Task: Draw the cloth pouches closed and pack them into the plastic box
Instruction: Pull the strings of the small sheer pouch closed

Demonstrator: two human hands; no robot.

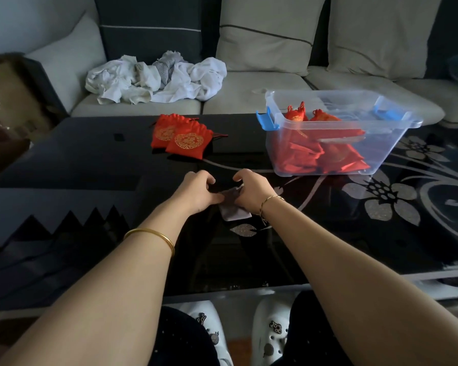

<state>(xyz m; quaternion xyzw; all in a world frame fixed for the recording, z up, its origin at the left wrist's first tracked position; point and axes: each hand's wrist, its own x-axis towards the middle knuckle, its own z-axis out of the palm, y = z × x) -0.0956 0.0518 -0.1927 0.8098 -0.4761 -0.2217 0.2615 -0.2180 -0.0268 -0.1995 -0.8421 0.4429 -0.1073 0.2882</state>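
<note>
Fingers curled, left hand (196, 191) and right hand (250, 190) pinched opposite sides of the small grey cloth pouch (234, 213), evidently to draw its mouth shut

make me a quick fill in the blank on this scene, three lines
1. The plastic box has ____ latches.
2. ____ red pouches lie on the table outside it.
3. The left hand and right hand grip a grey pouch that is not yet in the ____.
Missing: blue; two; box.
</note>
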